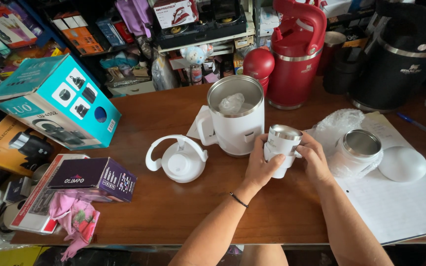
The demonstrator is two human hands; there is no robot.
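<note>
**Small white tumbler gripped in both hands above the wooden table**

A small white tumbler [282, 148] with a steel rim is held upright between both hands, just in front of the large white jug [233, 118]. The left hand [261, 165] is wrapped around its near side, and the right hand [315, 160] is closed on the opposite side, so the cup is steadied from two directions. The jug stands open, with a crumpled bit of clear plastic inside, and its white handled lid [179, 158] is laid flat on the wooden table [173, 207] to the left (evidently set aside to leave the mouth free). A second white tumbler [358, 152] is left sitting in its plastic wrapping on the lined paper sheet [400, 202], beside a white domed cap [402, 164].
</note>
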